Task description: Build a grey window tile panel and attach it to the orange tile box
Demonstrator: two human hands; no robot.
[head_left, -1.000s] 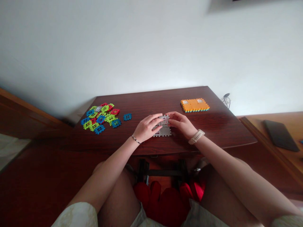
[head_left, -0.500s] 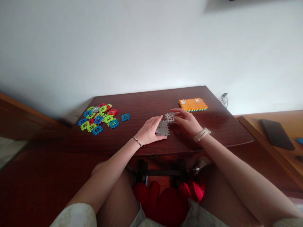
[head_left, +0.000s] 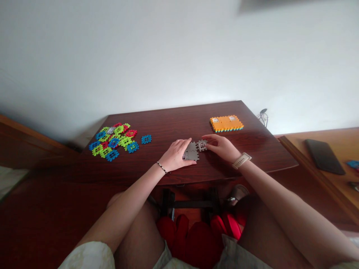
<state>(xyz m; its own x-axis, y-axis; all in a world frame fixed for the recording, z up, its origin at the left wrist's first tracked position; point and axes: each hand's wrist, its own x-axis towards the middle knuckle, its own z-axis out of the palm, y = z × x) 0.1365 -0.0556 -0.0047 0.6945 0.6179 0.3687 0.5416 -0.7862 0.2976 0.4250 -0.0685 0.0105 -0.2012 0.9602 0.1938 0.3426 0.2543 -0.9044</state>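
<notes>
My left hand (head_left: 177,155) grips joined grey interlocking tiles (head_left: 192,151) near the front of the dark wooden table, thumb along the near edge and fingers along the far one. A white window shows in the tile part beside the palm. My right hand (head_left: 221,147) pinches a single grey tile with a white window (head_left: 202,145). This tile lies at the right edge of the joined tiles, by its upper half; whether the teeth are locked I cannot tell.
On the table (head_left: 174,121), a pile of green, red and blue window tiles (head_left: 114,142) lies left, with a blue tile (head_left: 146,139) apart from it. An orange stack of joined tiles (head_left: 226,122) sits at the back right. The wall (head_left: 174,56) rises behind.
My right hand has brought the single grey tile down from the upper right corner of the joined tiles to their right edge. My left hand keeps its grip.
</notes>
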